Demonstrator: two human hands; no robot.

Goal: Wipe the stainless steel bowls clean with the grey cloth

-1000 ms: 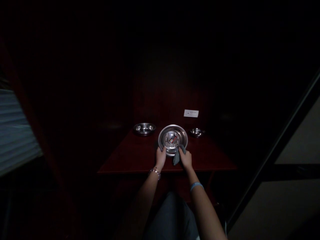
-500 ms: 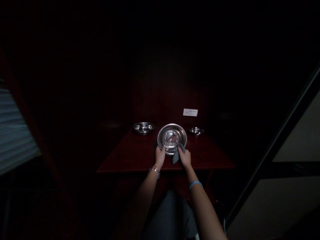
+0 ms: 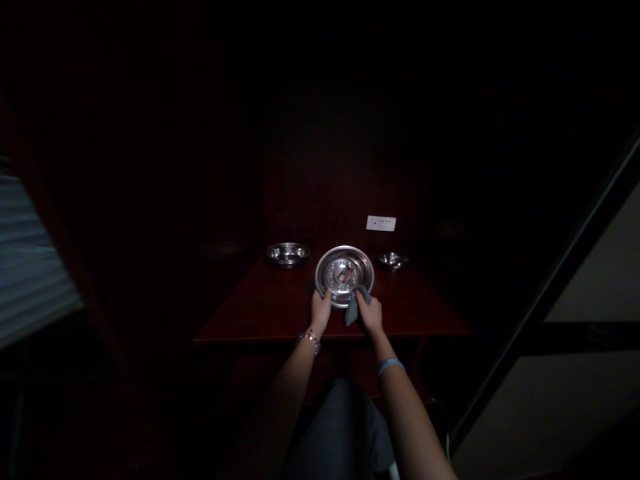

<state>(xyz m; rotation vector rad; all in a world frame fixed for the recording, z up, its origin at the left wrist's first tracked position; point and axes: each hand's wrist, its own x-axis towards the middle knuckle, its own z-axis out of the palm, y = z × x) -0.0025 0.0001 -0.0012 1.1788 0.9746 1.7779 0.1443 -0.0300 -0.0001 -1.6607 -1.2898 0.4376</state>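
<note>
Basin (image 3: 345, 288) of shiny metal is near the middle of the frame, a little below the centre, tilted so that its inner side faces the viewer. Perhaps it is held at this angle so that the whole inside, with the sticker (image 3: 345, 274) on its floor, can be seen well in such weak light. Left hand (image 3: 321, 312) is closed on the rim at lower left of the basin, with the thumb on the near side; its other fingers are mostly hidden. This grip probably keeps the basin from turning. Right hand (image 3: 370, 313) pinches a grey cloth (image 3: 352, 311) against the rim at lower right, so the cloth lies between this hand and the metal, and one end hangs down. Whether the lower edge of the basin rests on the red table (image 3: 265, 313), I cannot tell.

Farther back, a wide bowl (image 3: 288, 255) stands to the left of the basin and a small bowl (image 3: 393, 262) to the right, both upright and apart from it, which seems to leave the middle free for the two hands.
</note>
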